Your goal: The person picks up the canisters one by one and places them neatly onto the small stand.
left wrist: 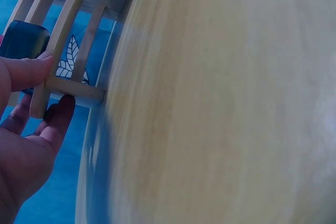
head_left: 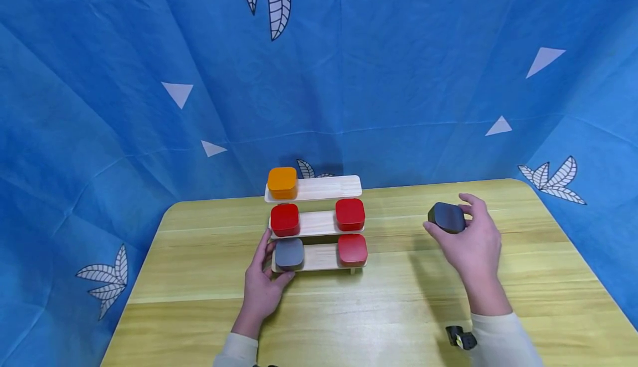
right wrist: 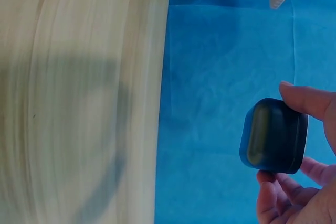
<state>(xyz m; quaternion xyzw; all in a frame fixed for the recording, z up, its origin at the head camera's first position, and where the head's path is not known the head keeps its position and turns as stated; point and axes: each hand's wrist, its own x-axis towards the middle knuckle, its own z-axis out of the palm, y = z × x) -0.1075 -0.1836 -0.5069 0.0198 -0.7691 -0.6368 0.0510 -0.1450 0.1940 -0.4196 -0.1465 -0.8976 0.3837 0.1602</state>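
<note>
My right hand [head_left: 473, 245] holds a dark, rounded-square box [head_left: 448, 217] above the right side of the table, pinched between thumb and fingers. At a three-tier wooden rack [head_left: 320, 257], my left hand [head_left: 264, 290] grips the left end of the lowest tier, thumb on top and fingertips beneath in the left wrist view. Close to that thumb sits a grey-blue box [head_left: 289, 254] on the same tier. Red boxes stand at the lowest tier's right end [head_left: 352, 251] and at both ends of the middle tier [head_left: 329, 220]. An orange box [head_left: 282, 183] occupies the top tier's left end.
The wooden table [head_left: 394, 300] runs back to a blue patterned cloth [head_left: 399, 79], which hangs behind and along the sides. A small black item [head_left: 461, 338] lies beside the right sleeve.
</note>
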